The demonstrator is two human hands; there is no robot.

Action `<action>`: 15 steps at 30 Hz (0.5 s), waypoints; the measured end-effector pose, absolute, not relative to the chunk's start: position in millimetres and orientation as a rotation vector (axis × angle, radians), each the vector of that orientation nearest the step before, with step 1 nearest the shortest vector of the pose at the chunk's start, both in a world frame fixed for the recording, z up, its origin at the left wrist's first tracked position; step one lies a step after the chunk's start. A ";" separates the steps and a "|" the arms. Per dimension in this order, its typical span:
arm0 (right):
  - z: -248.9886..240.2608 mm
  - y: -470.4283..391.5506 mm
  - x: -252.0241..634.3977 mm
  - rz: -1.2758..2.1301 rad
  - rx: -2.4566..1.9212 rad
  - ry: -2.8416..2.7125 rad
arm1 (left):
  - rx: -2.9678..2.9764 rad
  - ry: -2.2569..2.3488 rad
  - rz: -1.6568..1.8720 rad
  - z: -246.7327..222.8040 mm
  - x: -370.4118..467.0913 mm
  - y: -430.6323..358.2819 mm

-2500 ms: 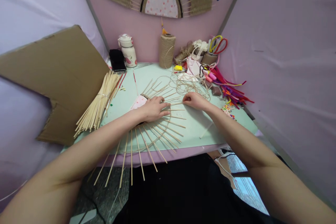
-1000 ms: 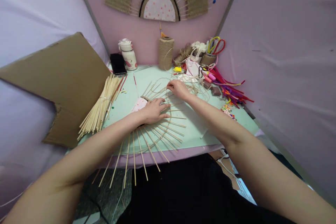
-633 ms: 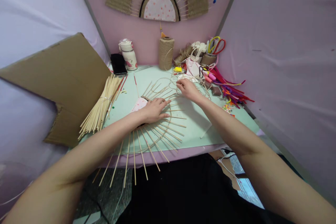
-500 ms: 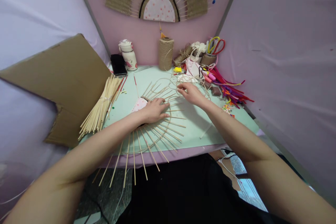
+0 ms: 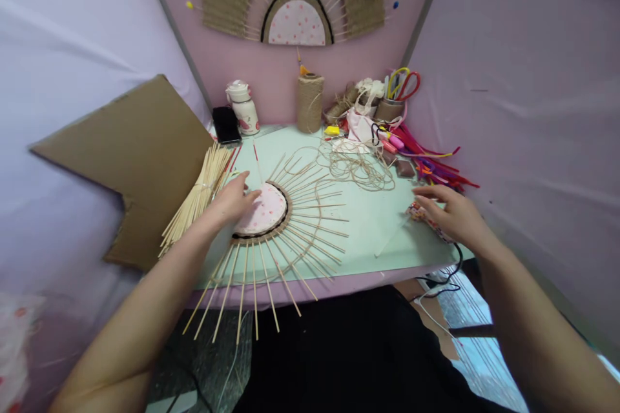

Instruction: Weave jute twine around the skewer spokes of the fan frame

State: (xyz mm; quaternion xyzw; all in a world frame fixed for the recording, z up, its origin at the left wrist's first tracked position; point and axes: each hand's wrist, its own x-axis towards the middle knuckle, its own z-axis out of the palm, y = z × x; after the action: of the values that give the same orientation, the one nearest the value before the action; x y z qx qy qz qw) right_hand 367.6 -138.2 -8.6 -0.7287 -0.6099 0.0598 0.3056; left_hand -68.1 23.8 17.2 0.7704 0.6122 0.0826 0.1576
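Note:
A fan frame of thin wooden sticks [image 5: 310,224] lies on the table, spreading from a half-round base [image 5: 271,206] covered in white cloth with pink spots and edged in black. Loose twine crosses the sticks in an arc. My left hand [image 5: 233,199] is over the left side of the base, fingers apart and nothing visible in them; whether it touches the cloth is unclear. Out at the table's right side, my right hand [image 5: 448,211] hovers with fingers loosely stretched, thumb apart. Small colourful beads [image 5: 417,211] lie just beside and partly behind it.
Tangled twine [image 5: 361,164] lies behind the frame. A stick bundle [image 5: 196,200] and cardboard [image 5: 130,161] are at left. Along the back stand a bottle [image 5: 243,110], a twine spool [image 5: 310,103] and a scissors pot [image 5: 389,110]. Pipe cleaners [image 5: 436,161] lie right. A finished fan [image 5: 232,0] hangs above.
My left hand has shifted left off the sticks, uncovering the base. My right hand has left the tangled twine and moved right and down to the beads. The view has shifted slightly.

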 end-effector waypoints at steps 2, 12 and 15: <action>-12.8 -151.6 383.4 0.165 -2.007 -1.543 | 2.100 1.827 0.148 16.4 -70.5 19.1; -32.1 -158.3 394.0 0.135 -1.964 -1.652 | 1.823 1.728 0.198 14.2 -54.9 22.3; -29.7 -156.7 388.4 0.115 -1.932 -1.671 | 1.453 1.446 0.368 11.0 -59.9 25.2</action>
State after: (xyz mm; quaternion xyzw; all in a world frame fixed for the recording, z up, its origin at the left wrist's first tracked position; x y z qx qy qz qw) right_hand 388.4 -156.7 -29.7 -0.7236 -0.6256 0.0430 0.2883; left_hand -59.9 25.2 11.0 0.6020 0.5992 0.1524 0.5053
